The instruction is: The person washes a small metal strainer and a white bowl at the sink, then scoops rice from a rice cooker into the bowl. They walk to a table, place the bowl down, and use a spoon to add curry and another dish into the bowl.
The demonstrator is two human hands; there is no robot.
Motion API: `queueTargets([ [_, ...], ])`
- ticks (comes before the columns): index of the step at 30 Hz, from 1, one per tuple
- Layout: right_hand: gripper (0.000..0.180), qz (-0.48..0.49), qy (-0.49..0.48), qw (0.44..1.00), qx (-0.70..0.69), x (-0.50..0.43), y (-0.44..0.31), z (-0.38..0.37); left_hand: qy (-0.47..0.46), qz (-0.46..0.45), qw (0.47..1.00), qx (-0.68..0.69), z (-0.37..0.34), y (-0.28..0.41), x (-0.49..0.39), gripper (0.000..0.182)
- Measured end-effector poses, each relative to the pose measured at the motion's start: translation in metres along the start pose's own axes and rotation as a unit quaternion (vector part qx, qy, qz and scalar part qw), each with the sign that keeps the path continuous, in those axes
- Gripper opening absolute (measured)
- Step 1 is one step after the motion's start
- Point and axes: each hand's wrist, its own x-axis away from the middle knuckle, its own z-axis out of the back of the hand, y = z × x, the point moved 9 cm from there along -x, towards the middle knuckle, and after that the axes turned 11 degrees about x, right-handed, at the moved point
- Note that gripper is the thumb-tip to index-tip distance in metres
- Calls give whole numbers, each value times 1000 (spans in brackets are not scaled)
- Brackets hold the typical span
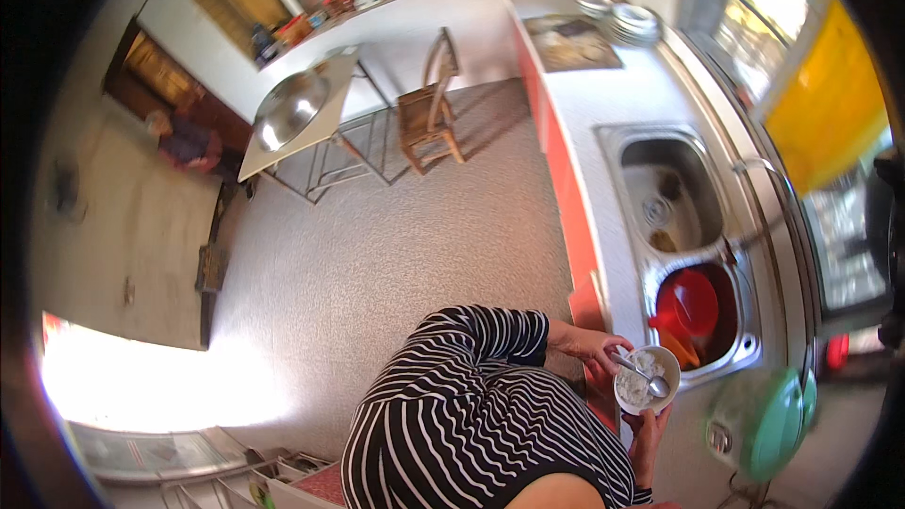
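Observation:
A white bowl [673,356] of cooked white rice [631,387] is between my two hands, over the counter's edge just below the sinks. My left hand [599,350] grips the bowl's rim nearest my body, with its fingers around the handle end of a metal spoon [658,387]. The spoon's head rests on the rice. From the opposite side, my right hand [648,431] holds the bowl's lower edge, its fingers partly hidden beneath. Close by on the right stands a green rice cooker [767,424].
A red plastic vessel [689,304] lies in the nearer sink basin; the farther basin [672,191] holds dark scraps. Plates [634,23] are stacked farther along the counter. A wooden chair [429,109] and a table with a large metal basin [291,109] stand across the floor. A person [191,148] is at the far left.

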Motion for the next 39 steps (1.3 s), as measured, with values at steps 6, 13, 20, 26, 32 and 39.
queueTargets([
  [6,60,49,-174,982,51,-20,-62,-225,93,-138,984,62,75,57,193,82],
  [13,53,20,-407,898,165,-43,-65,-492,268,-330,891,161,158,89,430,74],
  [20,57,-47,-593,760,262,-44,-57,-712,413,-488,737,221,221,87,598,72],
  [26,41,-36,-678,652,337,-95,-71,-872,472,-575,628,228,264,93,720,67],
  [32,30,104,-681,612,388,-168,-91,-1051,534,-647,463,285,294,95,829,65],
  [39,31,190,-666,598,403,-186,-93,-1260,575,-670,313,350,347,50,934,58],
])
